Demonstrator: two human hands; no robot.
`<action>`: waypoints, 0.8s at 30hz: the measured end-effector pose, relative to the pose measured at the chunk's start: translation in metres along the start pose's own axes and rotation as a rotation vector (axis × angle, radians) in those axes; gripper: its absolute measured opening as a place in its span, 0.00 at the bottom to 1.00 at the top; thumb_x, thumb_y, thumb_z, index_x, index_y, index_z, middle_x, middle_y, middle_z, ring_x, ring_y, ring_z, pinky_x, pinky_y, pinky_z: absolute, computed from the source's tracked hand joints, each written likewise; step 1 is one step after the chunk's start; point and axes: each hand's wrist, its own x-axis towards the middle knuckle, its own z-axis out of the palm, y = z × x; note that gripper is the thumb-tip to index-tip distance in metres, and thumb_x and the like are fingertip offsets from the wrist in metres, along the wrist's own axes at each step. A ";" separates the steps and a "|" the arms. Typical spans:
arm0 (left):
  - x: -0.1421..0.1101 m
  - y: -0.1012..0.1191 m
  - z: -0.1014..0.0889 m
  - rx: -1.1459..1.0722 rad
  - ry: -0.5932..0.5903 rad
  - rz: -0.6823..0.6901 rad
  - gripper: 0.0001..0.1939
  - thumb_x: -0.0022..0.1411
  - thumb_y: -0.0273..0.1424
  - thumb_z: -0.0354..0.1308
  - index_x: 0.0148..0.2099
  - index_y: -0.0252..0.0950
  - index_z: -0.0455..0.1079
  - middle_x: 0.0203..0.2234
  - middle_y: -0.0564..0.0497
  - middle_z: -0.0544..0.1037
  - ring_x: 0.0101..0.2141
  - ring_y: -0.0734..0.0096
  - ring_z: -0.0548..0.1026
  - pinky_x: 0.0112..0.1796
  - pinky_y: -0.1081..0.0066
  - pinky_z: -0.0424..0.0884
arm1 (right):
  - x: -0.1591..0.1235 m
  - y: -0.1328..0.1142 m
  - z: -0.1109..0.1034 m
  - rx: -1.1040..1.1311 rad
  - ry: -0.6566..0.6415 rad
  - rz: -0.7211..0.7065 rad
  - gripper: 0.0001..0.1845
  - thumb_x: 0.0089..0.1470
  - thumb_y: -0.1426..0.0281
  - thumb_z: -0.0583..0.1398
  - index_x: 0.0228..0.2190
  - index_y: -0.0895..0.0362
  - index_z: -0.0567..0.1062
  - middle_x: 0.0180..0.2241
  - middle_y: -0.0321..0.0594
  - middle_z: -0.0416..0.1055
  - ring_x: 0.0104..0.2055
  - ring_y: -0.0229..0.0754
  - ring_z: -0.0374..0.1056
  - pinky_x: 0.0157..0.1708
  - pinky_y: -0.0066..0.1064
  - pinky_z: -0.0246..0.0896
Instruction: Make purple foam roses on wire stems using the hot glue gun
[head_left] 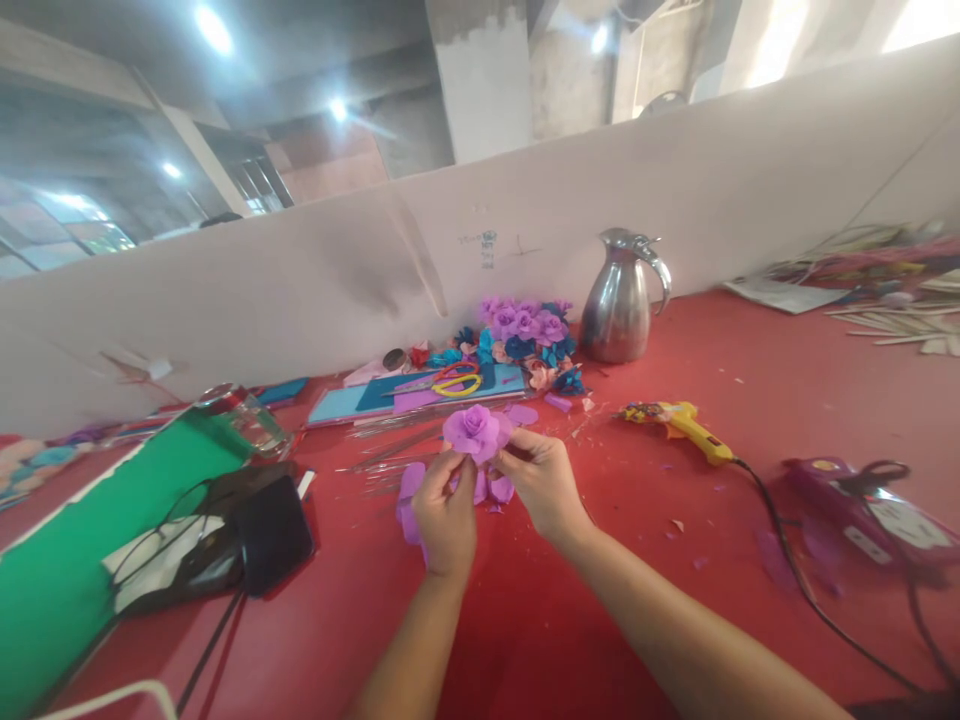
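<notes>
A purple paper flower [475, 430] with layered petals is held up over the red table [525, 620]. From below, my left hand [447, 508] pinches its base between thumb and fingers. My right hand [541, 482] grips a petal at its right edge. Loose purple petals [410, 505] lie on the table behind and beside my left hand. Thin wire stems [382, 465] are spread just beyond them. Scissors [456, 380] with red and yellow handles rest on stacked coloured paper [337, 404] further back.
Finished flowers [521, 325] are heaped by the wall, next to a steel jug [618, 300]. A yellow glue gun [690, 428] lies at right, its cord running to a power strip [877, 515]. At left are a black phone [274, 535], a glass [251, 420] and a green board [60, 580].
</notes>
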 end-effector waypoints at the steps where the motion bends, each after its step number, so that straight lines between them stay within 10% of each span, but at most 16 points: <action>1: 0.000 0.002 0.000 -0.004 -0.011 -0.006 0.07 0.56 0.33 0.61 0.35 0.38 0.78 0.28 0.52 0.79 0.30 0.70 0.73 0.33 0.73 0.68 | 0.000 0.000 0.000 -0.018 0.006 -0.025 0.08 0.43 0.64 0.67 0.24 0.56 0.80 0.20 0.35 0.72 0.22 0.36 0.65 0.23 0.27 0.63; 24: -0.001 0.003 0.010 -0.386 -0.041 -0.337 0.07 0.49 0.35 0.66 0.29 0.36 0.77 0.20 0.56 0.73 0.24 0.76 0.68 0.28 0.76 0.65 | -0.001 0.011 0.000 -0.126 -0.045 -0.042 0.13 0.47 0.61 0.65 0.21 0.57 0.73 0.19 0.33 0.65 0.21 0.34 0.61 0.20 0.25 0.56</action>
